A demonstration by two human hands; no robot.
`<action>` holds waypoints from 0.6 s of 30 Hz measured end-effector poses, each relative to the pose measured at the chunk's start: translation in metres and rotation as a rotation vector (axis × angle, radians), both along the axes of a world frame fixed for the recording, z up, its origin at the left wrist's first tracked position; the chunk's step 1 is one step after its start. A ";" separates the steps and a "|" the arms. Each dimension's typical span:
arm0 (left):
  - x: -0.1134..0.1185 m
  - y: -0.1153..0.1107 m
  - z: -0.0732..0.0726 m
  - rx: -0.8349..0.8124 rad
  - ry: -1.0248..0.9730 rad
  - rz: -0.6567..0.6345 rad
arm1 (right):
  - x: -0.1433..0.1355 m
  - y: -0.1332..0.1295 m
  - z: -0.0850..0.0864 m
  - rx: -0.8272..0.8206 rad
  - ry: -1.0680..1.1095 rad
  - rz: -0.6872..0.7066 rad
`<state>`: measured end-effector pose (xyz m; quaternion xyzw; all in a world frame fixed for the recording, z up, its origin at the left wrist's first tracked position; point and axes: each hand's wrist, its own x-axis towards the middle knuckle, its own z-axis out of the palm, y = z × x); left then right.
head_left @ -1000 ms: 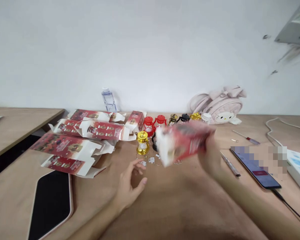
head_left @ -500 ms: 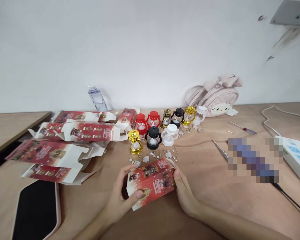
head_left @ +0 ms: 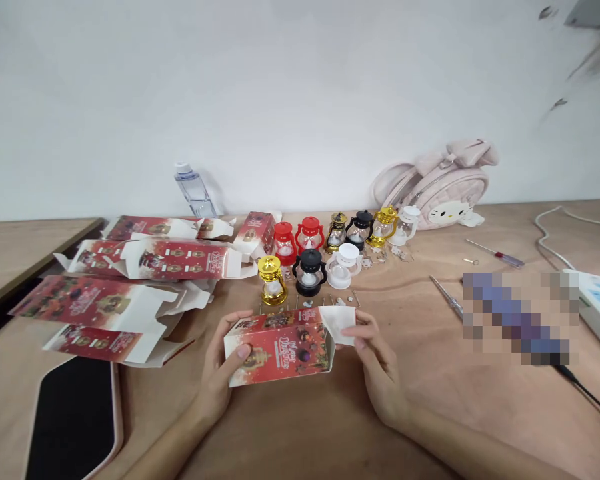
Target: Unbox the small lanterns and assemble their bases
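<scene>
A red printed cardboard box (head_left: 285, 353) lies sideways in front of me, just above the wooden table. My left hand (head_left: 223, 367) grips its left end, thumb on the front face and fingers behind. At the right end a white flap (head_left: 337, 323) sticks out, pinched between the thumb and fingers of my right hand (head_left: 377, 363). Behind the box stand several small lanterns: a gold one (head_left: 271, 280), a black one (head_left: 309, 272) and a white one (head_left: 343, 267) in front, with red ones (head_left: 310, 235) and others in the row behind. Small metal parts (head_left: 340, 301) lie near them, partly hidden by the box.
Flattened and open red boxes (head_left: 180, 260) are piled at the left, above a phone (head_left: 75, 420). A water bottle (head_left: 195, 190) and a pink bag (head_left: 445, 187) stand by the wall. Screwdrivers (head_left: 495, 253), a blurred tool (head_left: 520, 320) and a power strip (head_left: 597, 307) are at the right.
The box has moved slightly up and left and turned more level. Its right-end flap now sticks outward, and my right hand has shifted from the box's side to that flap.
</scene>
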<state>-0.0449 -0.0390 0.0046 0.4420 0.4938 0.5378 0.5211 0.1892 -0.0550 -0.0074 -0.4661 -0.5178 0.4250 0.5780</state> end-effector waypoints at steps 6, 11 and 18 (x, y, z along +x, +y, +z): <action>0.000 -0.002 0.001 -0.016 -0.066 -0.001 | 0.002 0.001 0.005 0.000 -0.145 0.121; 0.002 -0.003 0.003 -0.012 -0.030 -0.012 | 0.000 0.002 0.003 -0.060 -0.193 0.104; -0.001 -0.004 0.002 0.028 0.083 -0.066 | -0.001 0.003 0.005 -0.075 -0.150 0.155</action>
